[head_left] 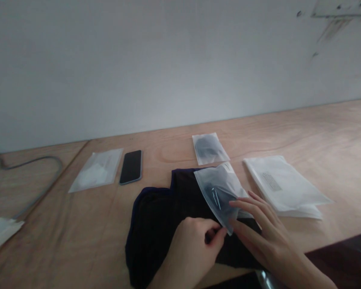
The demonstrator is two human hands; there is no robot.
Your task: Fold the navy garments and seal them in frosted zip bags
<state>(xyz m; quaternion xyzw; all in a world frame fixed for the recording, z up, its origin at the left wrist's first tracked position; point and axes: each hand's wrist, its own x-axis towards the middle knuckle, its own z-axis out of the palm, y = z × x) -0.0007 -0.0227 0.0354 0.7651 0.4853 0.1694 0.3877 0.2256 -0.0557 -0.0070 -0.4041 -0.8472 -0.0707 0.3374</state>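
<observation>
A translucent bag (218,190) with something dark inside lies tilted over black cloth (156,224) with blue edging. My left hand (198,241) pinches the bag's near corner between thumb and forefinger. My right hand (261,230) rests on the bag's right side, its fingers spread. Behind it, a smaller translucent bag (209,148) with dark contents lies flat on the wooden table. Right of my hands is a stack of white translucent bags (279,182), the top one with a small block of print.
A dark phone (131,166) lies left of the cloth, beside another translucent bag (98,170) with white contents. A grey cable (52,180) curves across the far left, near a white packet (1,233). A pale wall (138,68) stands behind the table (333,148).
</observation>
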